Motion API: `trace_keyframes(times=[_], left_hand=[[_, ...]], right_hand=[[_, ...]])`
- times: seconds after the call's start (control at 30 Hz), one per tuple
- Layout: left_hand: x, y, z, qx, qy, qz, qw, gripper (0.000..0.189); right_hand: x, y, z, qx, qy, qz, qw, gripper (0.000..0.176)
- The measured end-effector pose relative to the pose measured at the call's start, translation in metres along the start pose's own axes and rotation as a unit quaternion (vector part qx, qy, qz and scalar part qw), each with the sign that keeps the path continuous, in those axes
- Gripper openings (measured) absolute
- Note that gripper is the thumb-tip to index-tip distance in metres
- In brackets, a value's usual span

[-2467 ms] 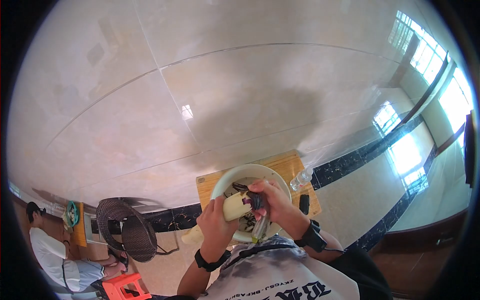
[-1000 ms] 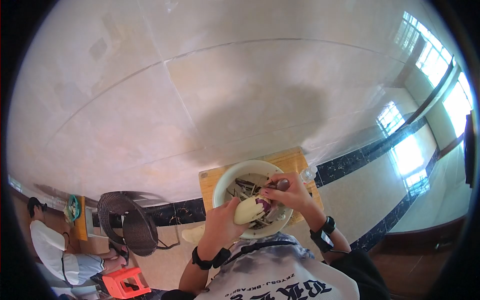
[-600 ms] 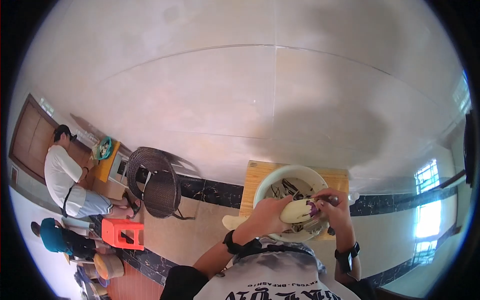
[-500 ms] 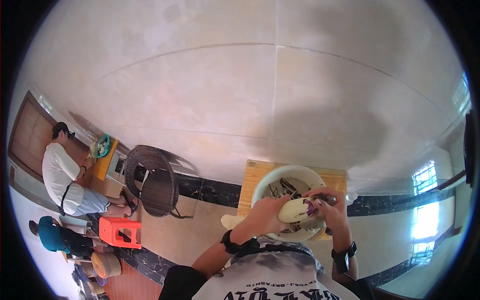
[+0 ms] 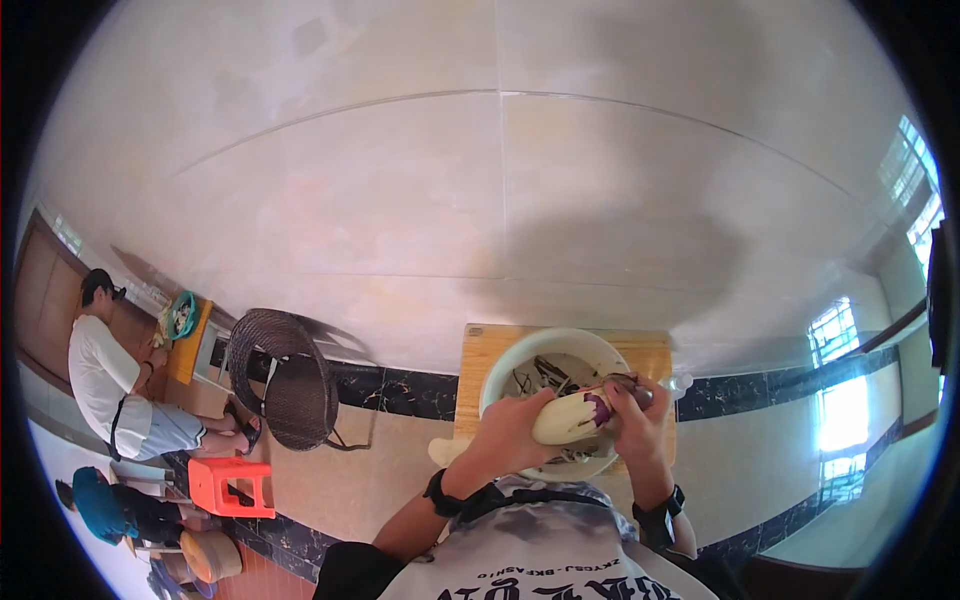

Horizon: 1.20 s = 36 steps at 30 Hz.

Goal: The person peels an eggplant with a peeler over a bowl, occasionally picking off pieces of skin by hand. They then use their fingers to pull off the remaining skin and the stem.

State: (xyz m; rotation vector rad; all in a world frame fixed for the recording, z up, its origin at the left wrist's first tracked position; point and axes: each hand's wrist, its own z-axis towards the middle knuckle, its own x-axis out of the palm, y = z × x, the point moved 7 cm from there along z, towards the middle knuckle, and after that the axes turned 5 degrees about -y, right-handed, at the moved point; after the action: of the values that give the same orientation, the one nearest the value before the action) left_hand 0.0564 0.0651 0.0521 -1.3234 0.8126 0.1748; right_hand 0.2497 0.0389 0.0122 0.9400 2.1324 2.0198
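Observation:
My left hand is wrapped round a mostly peeled eggplant, pale and whitish, with purple skin left near its right end. Closed at that end, my right hand grips a small dark metallic tool; it looks like a peeler, but the fingers cover much of it. Both hands are above a white basin, where dark strips of peel lie. Left of the basin, a pale elongated thing, perhaps another peeled eggplant, shows partly behind my forearm.
The basin stands on a small wooden table by the tiled wall. A clear bottle is at its right. Leftward are a dark wicker chair, a red stool and two people, one beside a table with a teal basket.
The whole view has shifted, so the basin and hands appear further left. Both hands keep their hold, and the eggplant stays over the basin.

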Motion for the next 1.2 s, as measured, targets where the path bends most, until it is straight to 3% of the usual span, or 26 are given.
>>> trace_keyframes(times=[0.03, 0.27, 0.43, 0.63, 0.73, 0.83, 0.93, 1.03, 1.2], left_hand=[[0.0, 0.0, 0.0, 0.007, -0.006, 0.003, 1.0, 0.049], [0.004, 0.001, -0.004, 0.011, 0.013, -0.028, 0.999, 0.051], [0.004, 0.005, -0.009, 0.029, 0.008, -0.056, 0.998, 0.051], [0.005, 0.002, -0.01, 0.03, 0.018, -0.082, 0.996, 0.05], [0.006, 0.0, -0.008, 0.014, 0.038, -0.099, 0.994, 0.049], [0.01, -0.003, -0.009, 0.0, 0.043, -0.13, 0.991, 0.05], [0.01, -0.011, -0.007, 0.002, 0.041, -0.148, 0.988, 0.051], [0.008, -0.013, -0.005, 0.011, 0.042, -0.118, 0.992, 0.052], [0.008, -0.015, -0.004, 0.04, 0.029, -0.085, 0.995, 0.052]], right_hand=[[-0.002, -0.001, -0.002, -0.004, -0.032, 0.025, 0.999, 0.022], [0.015, 0.011, -0.008, 0.137, 0.036, 0.052, 0.989, 0.024], [0.027, 0.013, -0.007, 0.168, 0.078, 0.087, 0.979, 0.021], [0.02, 0.002, -0.006, 0.21, 0.064, 0.092, 0.971, 0.021], [0.024, 0.015, -0.003, 0.176, 0.059, 0.049, 0.981, 0.022], [0.026, 0.043, -0.004, 0.096, 0.156, -0.072, 0.98, 0.023], [0.027, 0.052, -0.008, 0.089, 0.192, -0.131, 0.968, 0.026], [0.028, 0.061, -0.01, 0.112, 0.179, -0.095, 0.973, 0.023], [0.028, 0.05, -0.009, 0.071, 0.153, -0.022, 0.985, 0.022]])
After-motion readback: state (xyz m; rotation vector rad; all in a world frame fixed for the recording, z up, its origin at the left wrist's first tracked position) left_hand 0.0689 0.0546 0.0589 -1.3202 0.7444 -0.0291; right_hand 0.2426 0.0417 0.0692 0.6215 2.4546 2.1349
